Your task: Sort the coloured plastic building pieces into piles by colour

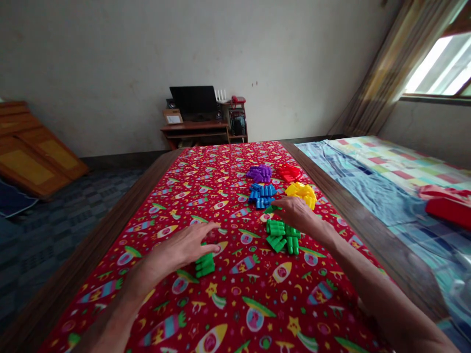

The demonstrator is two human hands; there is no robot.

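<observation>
My left hand [189, 242] hovers over the cloth with thumb and fingers apart. Just under it lies a green plastic block [205, 265] with rounded ridges; I see no grip on it. My right hand [296, 213] is closed at the fingertips around another green block [271, 209], partly hidden by the fingers. Below that hand is a loose group of green blocks [281, 234]. Blue blocks [261, 195] lie just beyond its fingertips, and yellow blocks [302, 192] sit behind its knuckles. Farther back are purple blocks [259, 173] and red blocks [290, 172].
A red patterned cloth [250, 304] covers the long wooden table [147, 189]. Along the right side stands a bed [390, 181] with a red item [447, 211] on it. Beyond the far end is a desk [195, 127] with a monitor [195, 102]. A wooden cabinet [37, 152] is at left.
</observation>
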